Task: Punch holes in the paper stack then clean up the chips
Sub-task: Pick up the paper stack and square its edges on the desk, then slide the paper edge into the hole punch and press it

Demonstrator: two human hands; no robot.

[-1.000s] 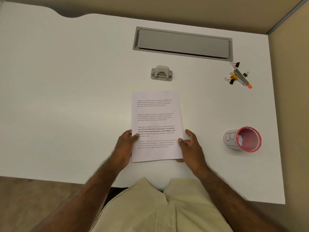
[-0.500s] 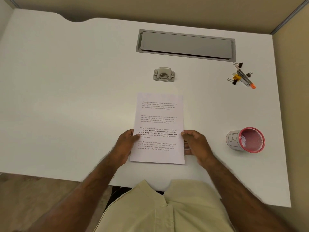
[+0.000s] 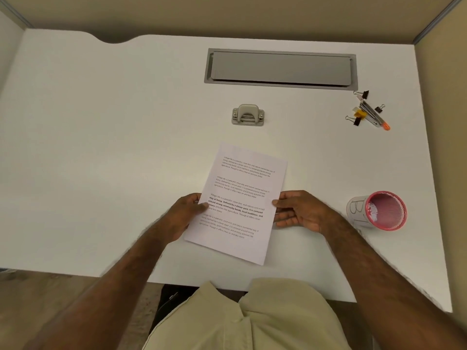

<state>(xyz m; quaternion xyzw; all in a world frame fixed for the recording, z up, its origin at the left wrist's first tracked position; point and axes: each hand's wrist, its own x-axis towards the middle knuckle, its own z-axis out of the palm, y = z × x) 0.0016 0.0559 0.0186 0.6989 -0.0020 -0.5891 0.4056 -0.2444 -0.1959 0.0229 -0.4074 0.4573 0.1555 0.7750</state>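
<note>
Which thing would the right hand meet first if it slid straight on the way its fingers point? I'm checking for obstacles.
The right hand points leftward, its fingertips already at the paper stack edge, so the stack comes first, then probably the left hand beyond.
</note>
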